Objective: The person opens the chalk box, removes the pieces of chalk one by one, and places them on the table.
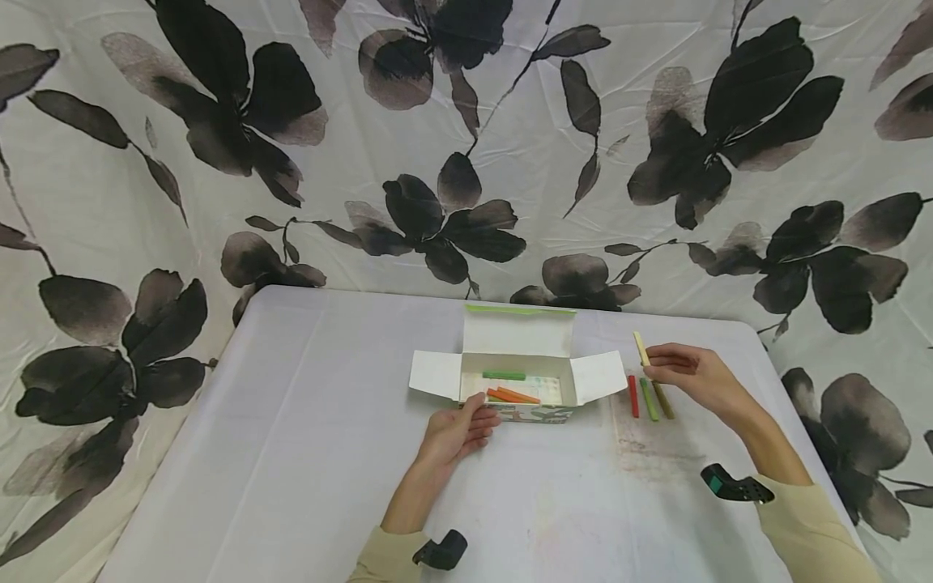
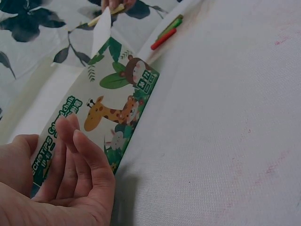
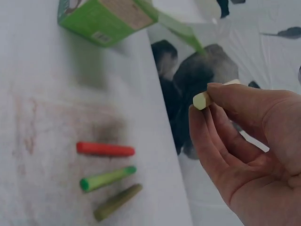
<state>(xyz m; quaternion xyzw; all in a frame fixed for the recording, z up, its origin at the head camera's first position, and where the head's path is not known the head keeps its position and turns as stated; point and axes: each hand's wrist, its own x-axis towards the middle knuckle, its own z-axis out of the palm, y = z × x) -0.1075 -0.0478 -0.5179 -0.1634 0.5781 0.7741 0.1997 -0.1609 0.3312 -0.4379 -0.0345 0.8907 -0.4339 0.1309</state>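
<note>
An open-topped chalk box [image 1: 528, 411], printed with a giraffe and other animals [image 2: 106, 115], stands on the table with its flaps spread. My left hand [image 1: 453, 433] grips its front wall near the left corner, thumb at the top edge and fingers on the printed face. Inside lie a green chalk stick [image 1: 504, 376] and orange chalk sticks [image 1: 513, 396]. To the right of the box, my right hand [image 1: 696, 376] pinches a pale yellow chalk stick [image 1: 641, 348] between thumb and fingers, above the table. Below it lie a red chalk [image 3: 105, 149], a green chalk [image 3: 108, 178] and an olive chalk [image 3: 117, 202].
The white-covered table [image 1: 306, 453] has reddish chalk smudges near the loose sticks. A floral cloth [image 1: 554, 162] hangs behind the table's back edge. The box's right flap [image 1: 599, 377] sticks out towards the loose chalks.
</note>
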